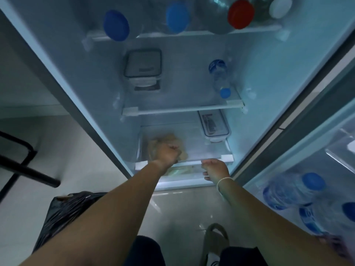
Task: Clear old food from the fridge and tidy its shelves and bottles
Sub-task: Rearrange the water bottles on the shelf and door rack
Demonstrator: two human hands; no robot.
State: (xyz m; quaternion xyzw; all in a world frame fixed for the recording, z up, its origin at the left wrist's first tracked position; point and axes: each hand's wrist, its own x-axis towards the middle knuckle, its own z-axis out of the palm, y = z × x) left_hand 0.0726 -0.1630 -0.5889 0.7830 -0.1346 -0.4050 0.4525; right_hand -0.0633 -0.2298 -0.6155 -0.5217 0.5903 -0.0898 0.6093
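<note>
The open fridge shows three glass shelves. My left hand (167,154) is shut on a pale beige cloth (153,148) pressed on the lowest shelf (207,150), at its left side. My right hand (215,168) curls its fingers around that shelf's white front rim (226,158). A clear clip-lid container (213,125) stands at the back right of this shelf. On the middle shelf sit a grey-lidded container (142,63) and a water bottle (220,77) lying on its side. The top shelf holds bottles with blue (115,25), red (240,14) and white (280,7) caps.
A black rubbish bag (63,214) stands open on the floor at my lower left. A black metal frame (19,166) is at the far left. The fridge door (299,154) on the right holds several blue-capped bottles (292,191). My sandalled foot (214,239) is on the tiled floor.
</note>
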